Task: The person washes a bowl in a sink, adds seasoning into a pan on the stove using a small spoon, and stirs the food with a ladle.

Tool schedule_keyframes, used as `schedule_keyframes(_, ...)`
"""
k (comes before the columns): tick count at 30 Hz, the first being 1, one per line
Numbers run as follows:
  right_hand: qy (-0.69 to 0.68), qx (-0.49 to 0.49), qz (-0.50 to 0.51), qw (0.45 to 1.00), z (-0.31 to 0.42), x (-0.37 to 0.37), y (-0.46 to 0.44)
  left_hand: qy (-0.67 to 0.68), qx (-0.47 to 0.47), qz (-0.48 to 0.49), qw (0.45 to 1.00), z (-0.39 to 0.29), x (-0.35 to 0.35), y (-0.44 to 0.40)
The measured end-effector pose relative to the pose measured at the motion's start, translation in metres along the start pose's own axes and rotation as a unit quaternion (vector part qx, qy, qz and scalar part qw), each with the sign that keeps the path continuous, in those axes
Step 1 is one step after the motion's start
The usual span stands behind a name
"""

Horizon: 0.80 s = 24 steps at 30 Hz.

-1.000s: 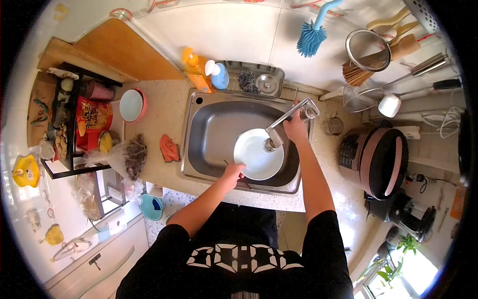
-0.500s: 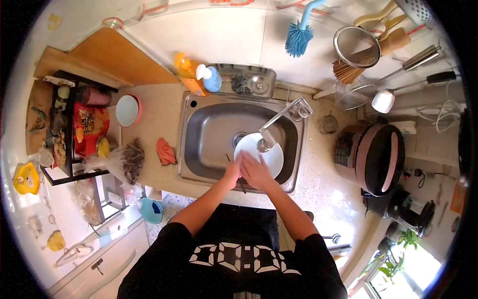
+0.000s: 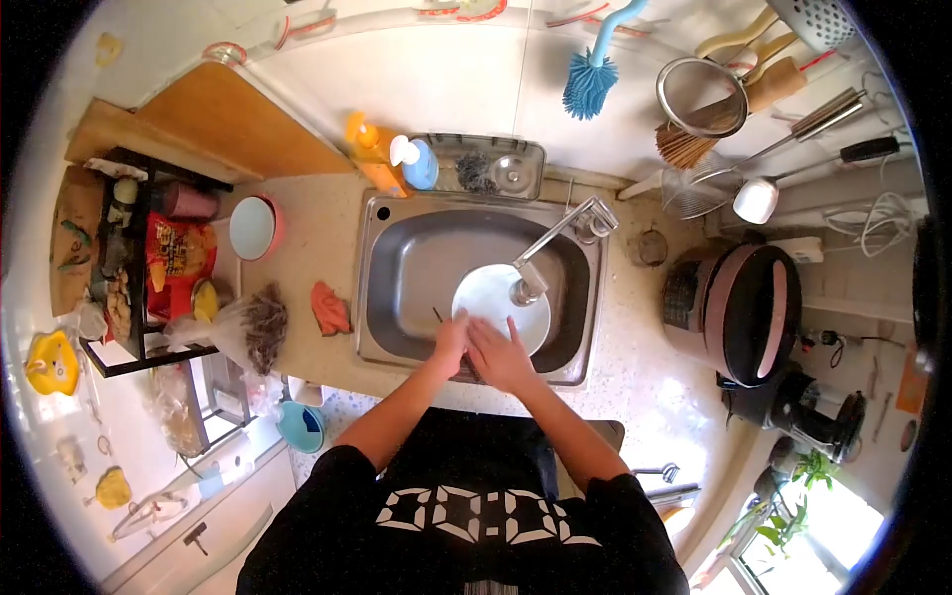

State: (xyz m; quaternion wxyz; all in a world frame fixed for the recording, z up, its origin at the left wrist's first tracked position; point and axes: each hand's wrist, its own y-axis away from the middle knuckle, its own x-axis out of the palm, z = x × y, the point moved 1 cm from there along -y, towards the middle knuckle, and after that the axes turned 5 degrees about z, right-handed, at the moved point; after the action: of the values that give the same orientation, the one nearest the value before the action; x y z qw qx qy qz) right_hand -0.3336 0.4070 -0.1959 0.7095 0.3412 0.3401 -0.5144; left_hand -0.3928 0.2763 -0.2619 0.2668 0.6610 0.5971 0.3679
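Note:
My left hand and my right hand are pressed together over the front of the sink. Thin dark chopsticks run between the palms; one end pokes out at the upper left, and the rest is mostly hidden. The fingers of my right hand lie closed against the left, its thumb raised apart. Just beyond the fingers is a white bowl, its near rim covered by my hands; whether they touch it I cannot tell. The faucet reaches over the bowl, with its spout head above it.
Behind the sink stand an orange pump bottle, a blue pump bottle and a rack with a scourer. An orange cloth and a bowl lie left. A rice cooker stands right.
Both hands and the white bowl have shifted a little to the left in the sink. The visible tip of the chopsticks has moved left too. The view has also shifted slightly.

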Motion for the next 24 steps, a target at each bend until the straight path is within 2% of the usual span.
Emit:
schedule_keyframes(3, 0.093, 0.094, 0.072, 0.989, -0.035, 0.003, -0.029, -0.034, -0.03, 0.02, 0.999, 0.003, 0.004, 0.011)
schedule_keyframes(4, 0.074, 0.143, 0.2, 0.967, -0.036, -0.03, -0.036, -0.028, -0.036, 0.005, 0.999, -0.002, 0.008, 0.015)
schedule_keyframes(7, 0.149, 0.086, 0.208, 0.963, -0.048, -0.035, -0.01, -0.01, -0.004, -0.048, 0.999, -0.002, -0.002, 0.006)
schedule_keyframes(11, 0.017, 0.018, 0.063, 0.998, -0.002, -0.004, 0.013, -0.047, 0.013, -0.055, 0.997, -0.012, -0.004, 0.003)
schedule_keyframes(13, 0.018, 0.039, 0.073, 0.996, -0.003, -0.011, -0.008, -0.098, 0.004, -0.062, 0.993, -0.01, -0.003, 0.002)
schedule_keyframes(17, 0.019, 0.127, 0.118, 0.985, -0.022, -0.03, -0.035, -0.067, 0.031, -0.044, 0.996, -0.015, 0.004, 0.013)
schedule_keyframes(21, 0.059, 0.125, 0.052, 0.989, -0.011, -0.039, -0.015, -0.036, 0.047, -0.03, 0.998, -0.013, 0.009, 0.016)
schedule_keyframes(22, 0.057, 0.112, 0.028, 0.992, -0.008, -0.035, -0.006, -0.032, 0.048, -0.026, 0.998, -0.005, 0.007, 0.011)
schedule_keyframes(24, 0.055, 0.053, 0.047, 0.996, 0.005, -0.023, 0.011, 0.016, 0.049, -0.003, 0.999, 0.011, 0.004, 0.006)
